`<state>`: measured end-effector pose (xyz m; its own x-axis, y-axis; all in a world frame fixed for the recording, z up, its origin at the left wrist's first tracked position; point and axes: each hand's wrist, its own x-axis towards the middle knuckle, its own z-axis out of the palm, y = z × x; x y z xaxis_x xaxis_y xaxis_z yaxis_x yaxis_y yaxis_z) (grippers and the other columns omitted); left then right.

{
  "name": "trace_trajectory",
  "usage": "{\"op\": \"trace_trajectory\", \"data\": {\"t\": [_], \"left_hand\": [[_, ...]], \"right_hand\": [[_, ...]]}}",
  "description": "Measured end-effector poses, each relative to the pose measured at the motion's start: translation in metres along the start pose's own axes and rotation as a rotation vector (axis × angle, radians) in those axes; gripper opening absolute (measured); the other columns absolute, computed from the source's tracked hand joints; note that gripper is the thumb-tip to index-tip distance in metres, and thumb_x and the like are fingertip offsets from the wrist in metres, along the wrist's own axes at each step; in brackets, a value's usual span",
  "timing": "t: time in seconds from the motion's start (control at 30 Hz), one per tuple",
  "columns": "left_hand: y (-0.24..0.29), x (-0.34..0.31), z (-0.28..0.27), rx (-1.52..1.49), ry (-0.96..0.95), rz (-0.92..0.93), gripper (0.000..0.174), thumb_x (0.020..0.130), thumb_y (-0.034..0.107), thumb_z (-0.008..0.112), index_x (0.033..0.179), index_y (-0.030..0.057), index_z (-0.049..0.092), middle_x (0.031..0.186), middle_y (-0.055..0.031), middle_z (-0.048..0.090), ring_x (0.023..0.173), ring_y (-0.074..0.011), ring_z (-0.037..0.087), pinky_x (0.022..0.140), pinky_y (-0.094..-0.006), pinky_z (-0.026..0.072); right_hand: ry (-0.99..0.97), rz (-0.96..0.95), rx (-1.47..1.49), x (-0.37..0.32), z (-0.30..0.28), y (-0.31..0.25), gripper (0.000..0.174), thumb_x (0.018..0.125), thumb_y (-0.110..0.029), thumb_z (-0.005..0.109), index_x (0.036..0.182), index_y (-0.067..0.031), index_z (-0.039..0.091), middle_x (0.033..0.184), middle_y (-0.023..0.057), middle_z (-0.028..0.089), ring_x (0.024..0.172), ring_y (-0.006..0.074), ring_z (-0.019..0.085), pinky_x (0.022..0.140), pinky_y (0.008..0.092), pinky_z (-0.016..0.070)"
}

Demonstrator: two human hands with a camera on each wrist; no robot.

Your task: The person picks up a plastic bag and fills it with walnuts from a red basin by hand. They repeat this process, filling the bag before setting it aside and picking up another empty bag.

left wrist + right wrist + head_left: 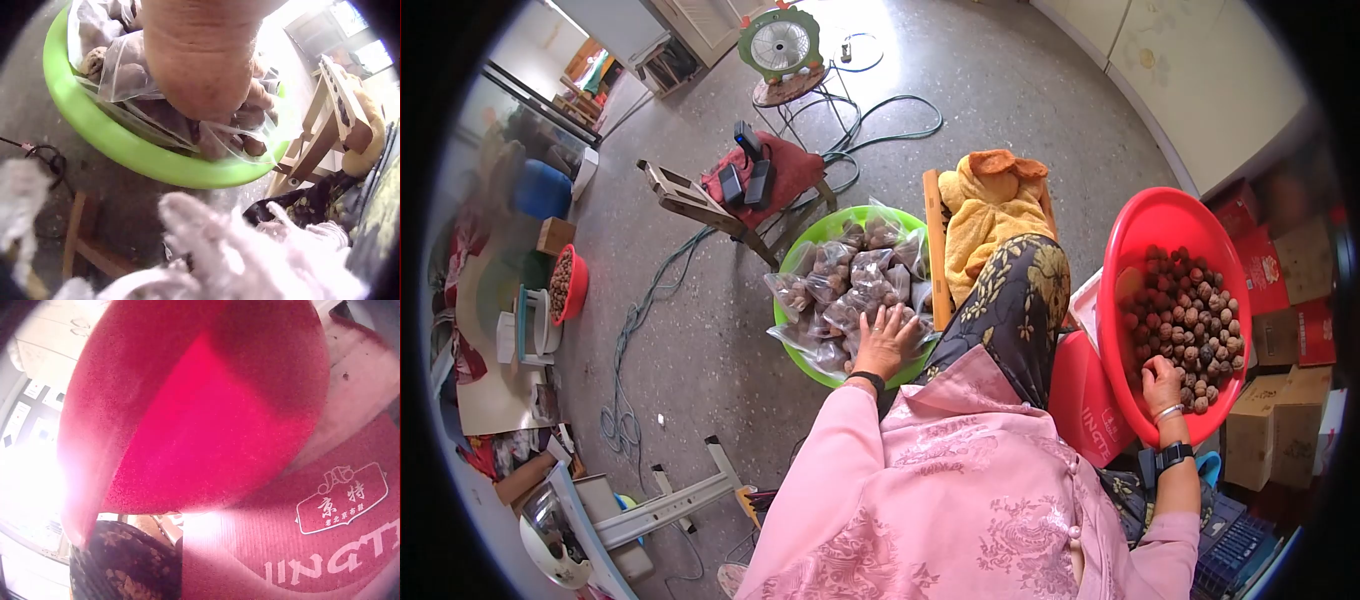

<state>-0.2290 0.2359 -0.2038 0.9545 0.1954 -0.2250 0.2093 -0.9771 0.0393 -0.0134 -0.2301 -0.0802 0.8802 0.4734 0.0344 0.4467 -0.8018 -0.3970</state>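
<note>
My left hand lies with spread fingers on clear plastic bags of walnuts, heaped in a bright green basin. In the left wrist view the same hand covers part of the bags, close above the green rim. Inside a tilted red basin, my right hand reaches down with bent fingers at the near edge of loose brown walnuts. Its fingertips are hidden, and I cannot tell whether they grip a walnut. Only the red basin's wall fills the right wrist view, without the hand.
A red shoe box stands beside the red basin, with cardboard boxes to its right. A yellow cloth covers a wooden chair ahead. A stool with a red cover, a fan and a hose are to the left.
</note>
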Motion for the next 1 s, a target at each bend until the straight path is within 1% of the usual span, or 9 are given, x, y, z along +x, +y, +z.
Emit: {"op": "trace_trajectory", "data": {"t": [0.17,0.23,0.6,0.67,0.73,0.77,0.87,0.93,1.0], "left_hand": [[0.005,0.014,-0.002,-0.008,-0.062,-0.056,0.058,0.086,0.019,0.039,0.142,0.0298,0.025,0.149,-0.0069,0.018,0.137,-0.0314,0.016,0.106,-0.0583,0.0064],[0.002,0.013,0.007,0.03,0.041,-0.022,0.061,0.083,0.044,0.051,0.139,0.0272,0.032,0.148,-0.0078,0.021,0.136,-0.0324,0.019,0.105,-0.0598,0.0085],[0.0,-0.005,-0.029,-0.259,-0.072,-0.101,0.062,0.084,0.046,0.052,0.136,0.0178,0.034,0.146,-0.0136,0.023,0.134,-0.0343,0.021,0.105,-0.0583,0.0151],[-0.003,0.001,-0.02,-0.206,0.068,-0.098,0.051,0.085,0.039,0.053,0.128,0.0143,0.043,0.139,-0.0157,0.035,0.128,-0.0338,0.033,0.102,-0.0532,0.0258],[-0.003,0.011,-0.029,-0.438,0.13,-0.192,0.039,0.081,0.014,0.057,0.119,0.0106,0.054,0.126,-0.0152,0.05,0.117,-0.0313,0.048,0.098,-0.0407,0.0372],[-0.01,0.019,-0.012,-0.523,0.324,-0.121,0.027,0.081,0.007,0.054,0.108,0.0077,0.06,0.102,-0.0148,0.063,0.095,-0.029,0.061,0.083,-0.0328,0.0471],[-0.01,0.045,-0.031,-0.817,0.258,-0.322,0.022,0.082,0.013,0.055,0.103,0.0082,0.061,0.098,-0.0177,0.063,0.091,-0.031,0.061,0.08,-0.0375,0.0482],[-0.011,0.068,-0.038,-1.042,0.365,-0.281,0.022,0.084,0.01,0.055,0.104,0.0107,0.062,0.071,-0.0062,0.063,0.063,-0.0142,0.058,0.06,-0.0298,0.049],[0.002,0.085,-0.082,-1.491,0.254,-0.263,0.025,0.085,0.007,0.052,0.109,0.0053,0.057,0.073,-0.0018,0.058,0.056,-0.007,0.051,0.05,-0.0222,0.0433]], "right_hand": [[0.014,-0.01,0.015,-0.001,0.001,0.004,0.007,0.074,-0.001,0.059,0.078,-0.0024,0.053,0.076,0.016,0.056,0.075,0.0344,0.055,0.066,0.0391,0.0444],[0.014,-0.021,0.016,-0.001,0.0,0.003,0.008,0.074,-0.001,0.059,0.078,-0.0024,0.053,0.076,0.0161,0.056,0.075,0.0346,0.055,0.066,0.0393,0.0443],[0.002,-0.036,0.083,0.007,-0.017,-0.004,0.008,0.073,-0.001,0.06,0.077,-0.0022,0.052,0.075,0.0166,0.055,0.073,0.0357,0.055,0.064,0.0391,0.0447],[0.027,-0.041,0.099,0.011,-0.033,-0.016,0.008,0.073,-0.001,0.06,0.076,-0.0022,0.052,0.074,0.0166,0.055,0.072,0.0355,0.055,0.063,0.0388,0.045],[0.06,-0.031,0.086,0.011,-0.043,-0.014,0.008,0.073,-0.001,0.06,0.077,-0.0024,0.053,0.074,0.0165,0.056,0.071,0.0352,0.056,0.063,0.0387,0.0449],[0.064,-0.021,0.09,0.011,-0.046,-0.013,0.008,0.073,-0.002,0.06,0.077,-0.0026,0.053,0.073,0.0165,0.056,0.071,0.0351,0.056,0.063,0.0388,0.0448],[0.102,0.027,0.075,0.009,-0.058,-0.012,0.008,0.073,-0.002,0.06,0.076,-0.0029,0.053,0.073,0.0167,0.056,0.072,0.0352,0.056,0.064,0.0393,0.0451],[0.08,0.067,0.074,0.007,-0.064,-0.006,0.005,0.073,-0.004,0.058,0.075,-0.0027,0.054,0.075,0.0175,0.057,0.073,0.0355,0.057,0.066,0.0407,0.0456],[0.081,0.076,0.046,0.009,-0.065,0.006,0.005,0.074,-0.007,0.055,0.076,-0.0029,0.055,0.076,0.0181,0.057,0.075,0.0356,0.057,0.067,0.0423,0.0462]]}}
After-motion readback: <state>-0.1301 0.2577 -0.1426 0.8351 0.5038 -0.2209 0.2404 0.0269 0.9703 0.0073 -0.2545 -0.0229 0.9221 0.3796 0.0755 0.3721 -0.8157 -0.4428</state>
